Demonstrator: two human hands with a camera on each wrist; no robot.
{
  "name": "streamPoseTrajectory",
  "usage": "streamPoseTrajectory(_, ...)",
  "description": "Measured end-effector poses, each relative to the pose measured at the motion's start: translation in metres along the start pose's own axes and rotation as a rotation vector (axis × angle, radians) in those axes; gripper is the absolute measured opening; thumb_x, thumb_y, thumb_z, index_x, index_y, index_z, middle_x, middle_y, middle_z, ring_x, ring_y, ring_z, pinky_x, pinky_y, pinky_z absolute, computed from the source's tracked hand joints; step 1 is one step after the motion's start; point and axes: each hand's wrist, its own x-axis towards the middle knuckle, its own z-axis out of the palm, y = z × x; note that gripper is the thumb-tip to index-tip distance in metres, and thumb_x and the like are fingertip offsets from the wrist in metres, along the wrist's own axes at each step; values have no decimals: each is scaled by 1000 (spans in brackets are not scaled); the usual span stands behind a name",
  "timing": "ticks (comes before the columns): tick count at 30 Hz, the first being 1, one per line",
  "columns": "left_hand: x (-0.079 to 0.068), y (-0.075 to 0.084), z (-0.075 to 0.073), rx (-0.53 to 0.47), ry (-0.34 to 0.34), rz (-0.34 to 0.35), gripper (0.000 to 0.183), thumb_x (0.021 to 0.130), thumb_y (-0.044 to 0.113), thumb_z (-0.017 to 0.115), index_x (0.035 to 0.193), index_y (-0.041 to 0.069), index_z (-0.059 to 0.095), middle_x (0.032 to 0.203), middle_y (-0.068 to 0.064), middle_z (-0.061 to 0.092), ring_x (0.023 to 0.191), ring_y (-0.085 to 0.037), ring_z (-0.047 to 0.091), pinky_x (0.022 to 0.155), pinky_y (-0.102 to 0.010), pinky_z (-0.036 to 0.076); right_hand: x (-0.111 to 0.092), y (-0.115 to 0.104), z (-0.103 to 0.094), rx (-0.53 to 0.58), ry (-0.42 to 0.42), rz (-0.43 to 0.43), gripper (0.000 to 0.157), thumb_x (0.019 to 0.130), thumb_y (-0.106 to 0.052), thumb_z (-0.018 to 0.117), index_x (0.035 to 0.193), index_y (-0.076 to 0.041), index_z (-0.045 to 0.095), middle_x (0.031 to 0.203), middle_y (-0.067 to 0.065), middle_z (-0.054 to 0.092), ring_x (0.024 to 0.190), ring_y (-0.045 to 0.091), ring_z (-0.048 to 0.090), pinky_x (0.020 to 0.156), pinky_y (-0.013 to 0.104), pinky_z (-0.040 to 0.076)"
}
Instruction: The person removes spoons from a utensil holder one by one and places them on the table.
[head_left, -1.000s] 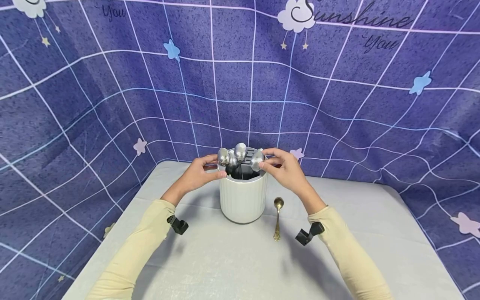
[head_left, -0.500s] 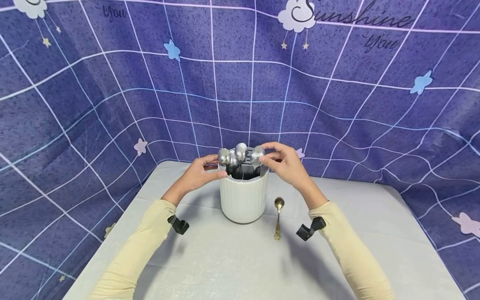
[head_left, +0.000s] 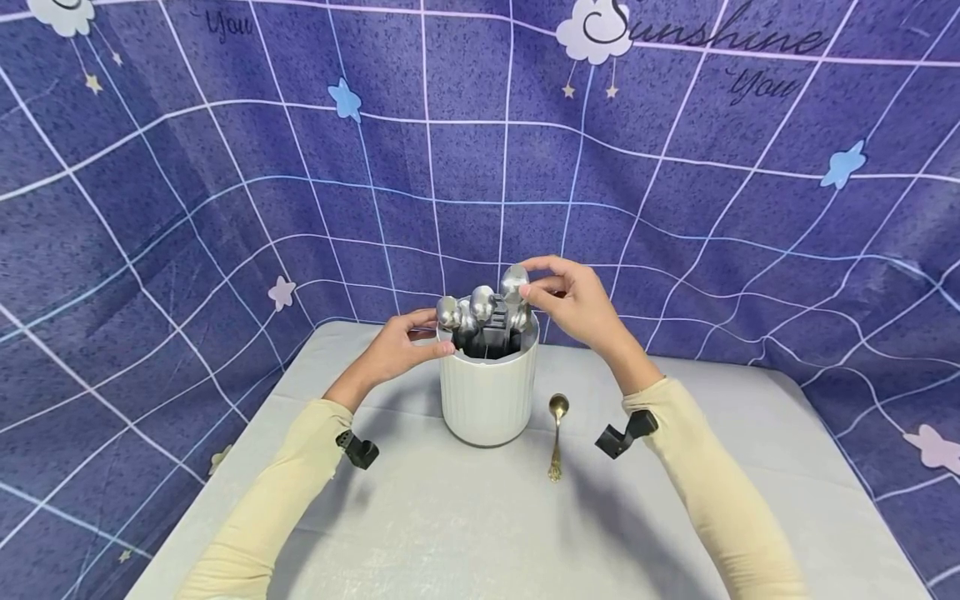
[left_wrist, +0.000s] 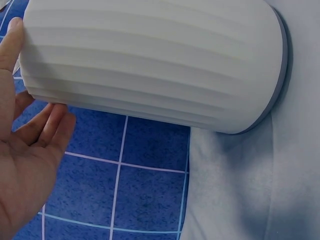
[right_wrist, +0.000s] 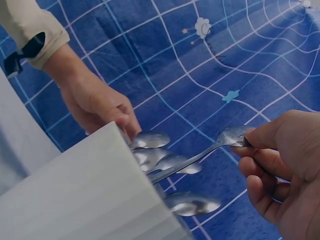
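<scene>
A white ribbed utensil holder (head_left: 486, 404) stands upright on the table, with several metal spoons (head_left: 482, 302) in it, bowls up. My left hand (head_left: 397, 346) holds the holder's left side near the rim, thumb in front and fingers behind. In the left wrist view, those fingers (left_wrist: 52, 122) lie against the ribbed wall. My right hand (head_left: 577, 307) pinches a silver spoon (head_left: 514, 280) by its bowl, above the other spoons. The right wrist view shows this spoon's handle (right_wrist: 185, 162) slanting down into the holder, its lower end hidden inside.
A small gold-coloured spoon (head_left: 557, 433) with an ornate handle lies on the pale tablecloth (head_left: 435, 525), right of the holder. Behind and beside the table hangs a blue cloth (head_left: 480, 158) with a grid and stars. Inside the holder, grey dividers (head_left: 495, 315) show.
My right hand has risen with the pinched spoon, whose bowl now sits higher than the rest; another spoon bowl shows beneath it. The left hand and the holder have stayed in place.
</scene>
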Motion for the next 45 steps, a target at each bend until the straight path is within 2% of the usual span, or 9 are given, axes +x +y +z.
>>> streamPoseTrajectory(5, 0, -1, 0, 25, -4, 0, 63, 89, 14, 81, 143, -4, 55, 146, -21, 55, 129, -40, 57, 115, -47, 47, 6, -11, -8, 16, 13, -14, 33, 97, -12, 72, 129, -5, 67, 99, 17, 77, 89, 12, 72, 74, 21, 56)
streamPoseTrajectory(8, -1, -1, 1, 36, -5, -1, 62, 89, 17, 82, 142, -2, 56, 145, -19, 56, 129, -38, 57, 115, -44, 47, 9, -18, -15, 19, 29, -40, 33, 97, -11, 72, 129, -5, 67, 98, 18, 77, 68, 7, 63, 55, 20, 44)
streamPoseTrajectory(10, -1, -2, 1, 38, -3, -2, 62, 89, 18, 82, 142, -2, 57, 146, -19, 56, 129, -38, 58, 115, -43, 47, 10, -24, -18, 16, 37, -58, 33, 97, -11, 72, 128, -5, 68, 97, 18, 77, 64, 7, 60, 50, 21, 41)
streamPoseTrajectory(17, -1, -3, 2, 18, -8, -2, 63, 90, 15, 81, 144, -3, 54, 149, -20, 53, 130, -40, 57, 115, -45, 47, 10, -40, -31, -13, 74, -93, 32, 97, -11, 71, 128, -4, 68, 93, 15, 78, 66, 9, 57, 51, 21, 38)
streamPoseTrajectory(25, -3, -4, 1, 23, 1, 18, 62, 89, 13, 81, 143, -4, 55, 143, -22, 57, 127, -42, 58, 114, -48, 48, 1, -50, -45, -14, 124, -66, 32, 95, -12, 74, 126, -5, 69, 89, 2, 78, 71, 9, 61, 49, 22, 36)
streamPoseTrajectory(31, -2, -5, 1, 20, 10, 25, 60, 89, 11, 81, 142, -5, 56, 146, -21, 55, 128, -41, 58, 114, -44, 48, -10, -43, -54, -1, 155, -24, 32, 95, -12, 74, 125, -4, 70, 87, 5, 78, 70, 8, 63, 51, 18, 43)
streamPoseTrajectory(35, -1, -5, 1, 11, 11, 19, 63, 90, 10, 80, 144, -6, 53, 146, -24, 54, 128, -43, 57, 116, -47, 46, -18, -33, -59, 12, 166, 18, 31, 96, -13, 72, 125, -3, 69, 84, 0, 77, 67, 7, 61, 47, 19, 41)
streamPoseTrajectory(42, 0, -3, 2, 17, 19, 27, 63, 90, 10, 80, 144, -6, 53, 146, -24, 54, 128, -45, 57, 116, -50, 45, -32, -11, -66, 38, 154, 74, 32, 96, -8, 70, 125, 2, 69, 82, -9, 76, 78, 6, 68, 70, 17, 57)
streamPoseTrajectory(45, 0, -2, 2, 15, 16, 35, 61, 89, 8, 80, 143, -7, 54, 148, -23, 53, 128, -46, 56, 116, -51, 45, -38, -1, -68, 36, 149, 94, 31, 95, -7, 70, 125, 2, 69, 81, -9, 76, 77, 6, 67, 69, 15, 57)
